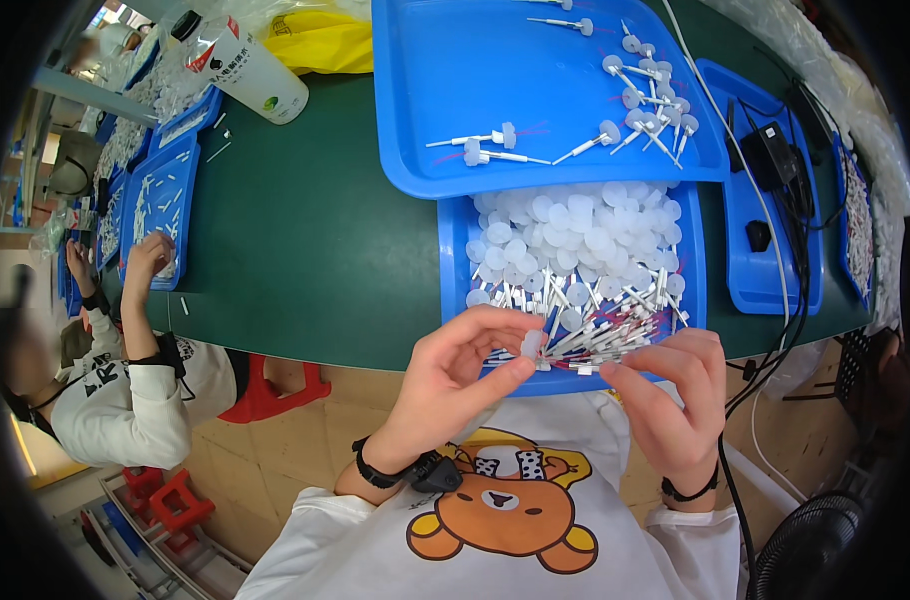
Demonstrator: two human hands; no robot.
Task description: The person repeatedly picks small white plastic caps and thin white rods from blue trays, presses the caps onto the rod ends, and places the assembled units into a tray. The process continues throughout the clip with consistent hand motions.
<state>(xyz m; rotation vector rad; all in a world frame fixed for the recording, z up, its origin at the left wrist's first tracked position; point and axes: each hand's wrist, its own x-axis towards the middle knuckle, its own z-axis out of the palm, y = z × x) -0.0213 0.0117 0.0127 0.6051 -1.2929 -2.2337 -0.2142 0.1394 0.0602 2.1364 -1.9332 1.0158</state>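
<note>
My left hand (465, 372) pinches a small translucent white disc (532, 344) between thumb and fingers, over the near edge of a blue bin (451, 270). My right hand (680, 395) is beside it, thumb and index finger closed near a small white piece; what they grip is too small to make out. Inside the bin, a heap of similar white discs (575, 225) lies at the back. Thin white sticks with red wires (625, 325) are piled in front. On the blue tray (455, 90) behind, several sticks carry discs at one end.
A white bottle (250, 75) leans at the back left, near a yellow bag (320, 42). To the right, another blue tray (750, 285) holds a black adapter (768, 157) and cables. At far left a co-worker's hands (147, 258) are by a blue tray (180, 190) of white pieces.
</note>
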